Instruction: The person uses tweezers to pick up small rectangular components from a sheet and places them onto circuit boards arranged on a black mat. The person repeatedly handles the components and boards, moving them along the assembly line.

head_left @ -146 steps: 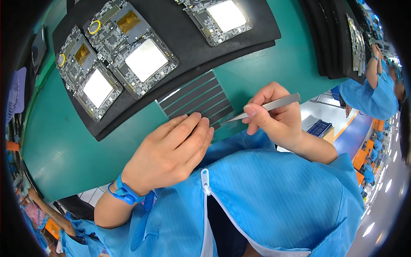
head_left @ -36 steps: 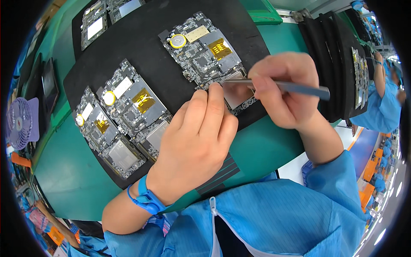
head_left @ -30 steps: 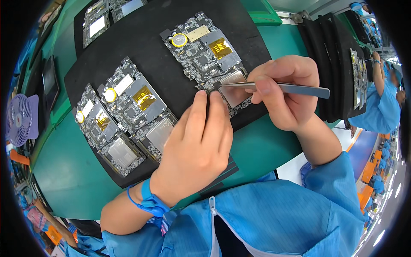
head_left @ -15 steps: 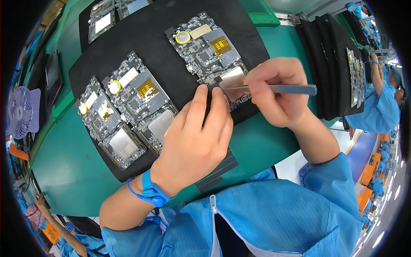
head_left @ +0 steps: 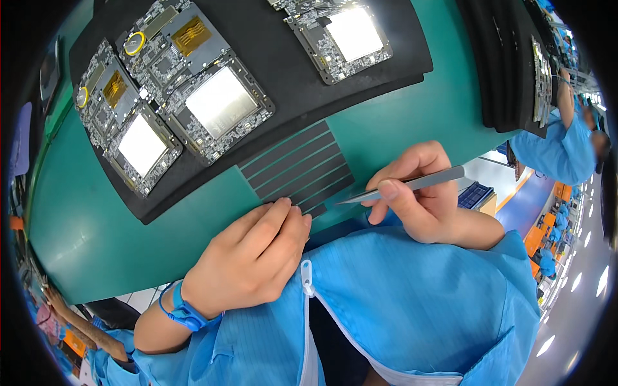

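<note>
My right hand [head_left: 421,196] is closed round a pair of metal tweezers [head_left: 428,181], whose tips point left above the table's near edge. My left hand [head_left: 254,254], with a blue wrist strap [head_left: 187,312], has its fingers bent and close together; the fingertips rest at the near end of a row of dark flat strips [head_left: 302,154]. Its thumb and anything under the fingertips are hidden. Beyond the strips, two circuit boards [head_left: 161,87] with shiny metal plates lie side by side on a black mat [head_left: 251,38]. Another circuit board [head_left: 309,42] lies farther right, cut off by the top edge.
A green table [head_left: 421,109] extends around the mat. On the right stands a stack of black mats [head_left: 492,64] with circuit boards on its outer side. A person in blue [head_left: 560,151] is beyond it, and another person's arm [head_left: 87,328] shows at lower left.
Both hands have drawn back from the right-hand board toward me, to the dark strips. The tweezers came along in my right hand. The view has shifted, so the boards sit higher in it.
</note>
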Motion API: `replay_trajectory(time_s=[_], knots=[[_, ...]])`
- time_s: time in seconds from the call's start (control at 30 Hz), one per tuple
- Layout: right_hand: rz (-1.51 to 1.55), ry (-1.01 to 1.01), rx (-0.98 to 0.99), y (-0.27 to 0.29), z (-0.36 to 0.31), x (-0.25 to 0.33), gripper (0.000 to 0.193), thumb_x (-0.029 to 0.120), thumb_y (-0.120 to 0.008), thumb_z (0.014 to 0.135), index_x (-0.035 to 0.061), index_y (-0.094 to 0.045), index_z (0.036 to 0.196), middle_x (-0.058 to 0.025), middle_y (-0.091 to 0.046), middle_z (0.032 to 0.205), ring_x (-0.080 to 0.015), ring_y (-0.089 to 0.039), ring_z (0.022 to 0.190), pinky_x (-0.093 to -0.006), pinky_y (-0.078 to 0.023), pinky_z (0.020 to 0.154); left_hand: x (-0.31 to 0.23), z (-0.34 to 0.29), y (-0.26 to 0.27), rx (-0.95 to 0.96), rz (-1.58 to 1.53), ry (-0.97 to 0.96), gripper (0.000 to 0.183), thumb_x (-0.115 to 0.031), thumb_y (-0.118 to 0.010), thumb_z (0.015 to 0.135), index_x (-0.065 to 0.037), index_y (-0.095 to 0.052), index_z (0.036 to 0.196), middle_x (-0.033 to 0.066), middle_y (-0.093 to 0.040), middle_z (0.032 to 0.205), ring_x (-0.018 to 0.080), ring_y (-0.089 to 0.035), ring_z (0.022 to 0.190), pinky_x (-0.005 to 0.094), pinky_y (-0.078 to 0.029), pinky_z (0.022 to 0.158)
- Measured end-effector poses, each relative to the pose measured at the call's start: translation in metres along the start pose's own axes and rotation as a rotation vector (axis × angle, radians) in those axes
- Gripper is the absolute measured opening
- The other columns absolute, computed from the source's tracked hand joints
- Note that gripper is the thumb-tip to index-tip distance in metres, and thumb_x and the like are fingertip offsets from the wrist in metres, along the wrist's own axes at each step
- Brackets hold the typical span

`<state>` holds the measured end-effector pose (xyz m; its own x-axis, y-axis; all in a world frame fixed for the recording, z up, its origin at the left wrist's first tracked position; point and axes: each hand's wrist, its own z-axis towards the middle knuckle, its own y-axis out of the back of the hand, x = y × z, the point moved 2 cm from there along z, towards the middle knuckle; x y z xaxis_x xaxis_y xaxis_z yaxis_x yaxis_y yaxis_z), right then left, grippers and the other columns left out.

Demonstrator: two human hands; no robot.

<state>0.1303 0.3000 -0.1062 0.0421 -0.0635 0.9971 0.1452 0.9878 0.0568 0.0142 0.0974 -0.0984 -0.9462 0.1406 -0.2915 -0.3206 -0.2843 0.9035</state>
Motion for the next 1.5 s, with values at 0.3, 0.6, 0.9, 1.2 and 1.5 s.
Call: replay_trajectory(time_s=[0.3,0.6,0.9,1.2,1.5], knots=[[0.006,-0.074,0.024,-0.007,0.002,-0.005,0.02,0.002,-0.051,0.093,0.0013,-0.035,0.104,-0.0174,-0.063,0.081,-0.011,-0.063,0.061,-0.0211,-0.052,0.057,-0.001,0.0,-0.006,-0.039,0.059,-0.034,0.019,-0.008,-0.073,0.074,0.001,-0.07,0.091,0.0096,-0.062,0.09,0.0244,-0.062,0.09,0.0307,-0.055,0.069],[0.068,-0.066,-0.05,-0.01,0.001,-0.008,0.02,0.005,-0.056,0.092,-0.0008,-0.04,0.103,-0.0085,-0.059,0.081,-0.0076,-0.061,0.062,-0.0188,-0.048,0.052,0.001,0.0,-0.004,-0.049,0.046,-0.038,0.016,-0.007,-0.072,0.073,0.0,-0.07,0.088,0.0088,-0.063,0.09,0.0241,-0.062,0.09,0.0306,-0.055,0.069],[0.281,-0.075,-0.149,-0.01,0.006,0.002,0.016,0.005,-0.053,0.093,0.0008,-0.04,0.102,-0.0132,-0.061,0.08,-0.0105,-0.06,0.054,-0.0197,-0.047,0.046,0.002,0.0,-0.002,-0.043,0.047,-0.044,0.017,-0.007,-0.071,0.073,0.001,-0.069,0.088,0.0086,-0.063,0.09,0.023,-0.061,0.091,0.0304,-0.054,0.071],[0.102,0.017,-0.219,-0.026,0.127,0.035,0.022,0.015,-0.043,0.098,-0.0024,-0.042,0.111,-0.0157,-0.063,0.071,-0.0102,-0.052,0.044,-0.0186,-0.041,0.041,0.055,-0.009,0.05,-0.314,0.128,0.195,0.034,-0.004,-0.076,0.06,0.001,-0.067,0.093,0.0109,-0.063,0.094,0.0279,-0.063,0.088,0.0348,-0.054,0.07],[0.108,-0.008,-0.12,-0.043,0.153,0.014,0.02,0.015,-0.047,0.098,0.0014,-0.041,0.111,-0.0138,-0.064,0.074,-0.0133,-0.059,0.05,-0.0248,-0.053,0.052,0.092,-0.02,0.039,-0.377,0.227,0.123,0.038,-0.012,-0.08,0.057,0.001,-0.068,0.091,0.0114,-0.064,0.094,0.0286,-0.063,0.088,0.0349,-0.054,0.069]])
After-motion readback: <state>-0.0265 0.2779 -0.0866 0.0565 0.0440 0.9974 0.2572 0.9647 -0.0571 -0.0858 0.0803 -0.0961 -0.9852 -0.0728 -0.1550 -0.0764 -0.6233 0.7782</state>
